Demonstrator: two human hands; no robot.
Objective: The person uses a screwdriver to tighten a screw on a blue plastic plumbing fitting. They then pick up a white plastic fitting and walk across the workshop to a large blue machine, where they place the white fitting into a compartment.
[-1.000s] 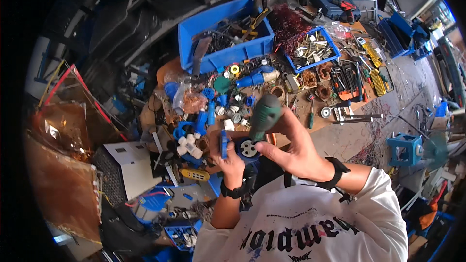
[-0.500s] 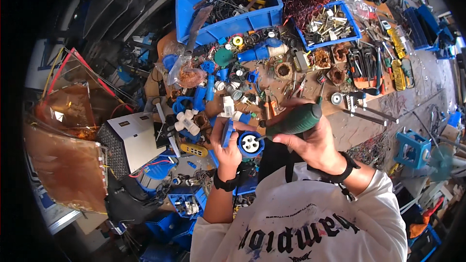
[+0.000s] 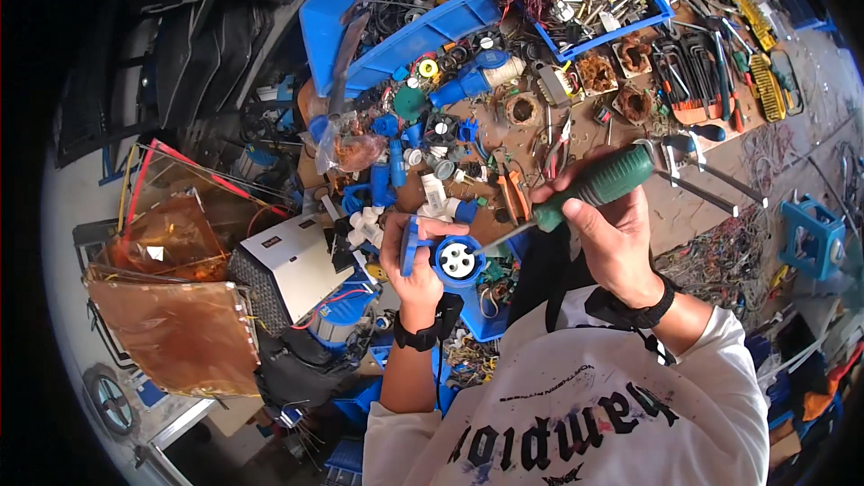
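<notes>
Left hand (image 3: pixel 419 275) grips blue round socket (image 3: pixel 458 261), lid (image 3: pixel 409 247) raised; right hand (image 3: pixel 619 238) clasps green-handled screwdriver (image 3: pixel 598 187), shaft (image 3: pixel 509 236) slanting toward socket.

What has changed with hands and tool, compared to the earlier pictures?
The right hand has moved the green screwdriver handle to the right, away from the blue connector; more of the shaft shows. Nothing was grasped or released: the left hand still holds the connector.

From the socket (image 3: pixel 458 261) in the left hand (image 3: pixel 418 281): screwdriver (image 3: pixel 596 187) at two o'clock, tray (image 3: pixel 621 33) at one, box (image 3: pixel 301 261) at nine.
</notes>
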